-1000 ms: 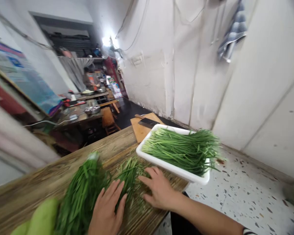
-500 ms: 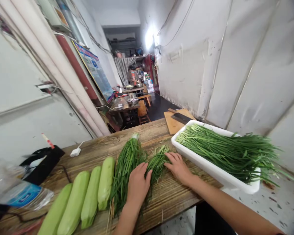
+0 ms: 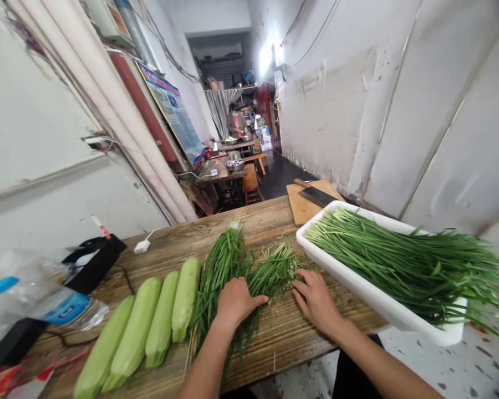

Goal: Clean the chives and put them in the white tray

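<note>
Two bundles of green chives lie on a wooden table (image 3: 274, 343): a large bundle (image 3: 220, 266) and a smaller loose one (image 3: 274, 269) to its right. My left hand (image 3: 237, 302) rests palm down on the chives between the two bundles, fingers curled over the stalks. My right hand (image 3: 316, 299) lies on the table at the right edge of the smaller bundle, fingers bent and touching the stalks. A white tray (image 3: 357, 288) heaped with long chives (image 3: 399, 260) stands just right of my right hand.
Three pale green gourds (image 3: 149, 327) lie left of the chives. A plastic water bottle (image 3: 45, 305), a black object and a white charger (image 3: 141, 247) sit at the table's left. A cutting board with a cleaver (image 3: 316, 195) lies behind the tray. A person works at far tables (image 3: 235, 123).
The view has swung left and steadied, bringing the gourds and bottle into sight. Both hands have drawn slightly back towards me along the chives, the left hand's fingers now curled.
</note>
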Demonstrator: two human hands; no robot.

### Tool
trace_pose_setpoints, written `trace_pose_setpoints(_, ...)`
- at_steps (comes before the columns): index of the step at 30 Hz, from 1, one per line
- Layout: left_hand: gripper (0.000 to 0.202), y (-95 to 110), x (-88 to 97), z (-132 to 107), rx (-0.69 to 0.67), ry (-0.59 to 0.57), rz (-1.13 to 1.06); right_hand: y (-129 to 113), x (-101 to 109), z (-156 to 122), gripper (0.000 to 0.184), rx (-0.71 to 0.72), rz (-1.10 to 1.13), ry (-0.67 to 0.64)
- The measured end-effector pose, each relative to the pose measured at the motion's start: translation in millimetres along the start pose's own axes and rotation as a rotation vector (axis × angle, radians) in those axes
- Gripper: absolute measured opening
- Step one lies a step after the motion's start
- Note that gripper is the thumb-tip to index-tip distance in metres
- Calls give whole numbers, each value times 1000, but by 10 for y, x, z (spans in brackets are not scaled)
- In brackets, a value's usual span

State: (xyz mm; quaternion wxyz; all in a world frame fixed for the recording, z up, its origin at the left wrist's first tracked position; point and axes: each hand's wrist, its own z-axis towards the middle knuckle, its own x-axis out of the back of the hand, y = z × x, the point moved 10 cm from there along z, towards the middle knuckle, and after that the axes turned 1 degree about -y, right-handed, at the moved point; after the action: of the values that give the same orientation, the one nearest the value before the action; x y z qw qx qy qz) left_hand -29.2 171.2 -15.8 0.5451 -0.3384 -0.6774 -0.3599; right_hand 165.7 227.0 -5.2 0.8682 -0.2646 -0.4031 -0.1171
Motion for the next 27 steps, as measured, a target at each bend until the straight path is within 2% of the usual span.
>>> trace_pose_setpoints(4,82,3,-48,-15,27,11,25,9,21,-17,20,-9,26,26)
trace_pose_setpoints(6,87,56,-54,-22,23,14,49,11,29,-33,21,-7,45,40)
trace_pose_setpoints(11,46,261,-50,-36,-39,6,106,48,31,-56,24,-8,84,83)
trace_pose_setpoints(15,49,272,-63,34,-20,-8,125,75,17,-60,25,-18,87,96)
trace_pose_setpoints(18,53,219,-156,137,13,-73,102,83,-2,-64,25,-24,92,87)
trace_pose_setpoints(23,29,148,-326,297,48,-230,70,84,-16,-70,24,-25,96,79)
trace_pose_setpoints(27,33,131,-254,405,31,-300,20,86,-18,-74,24,-24,89,80)
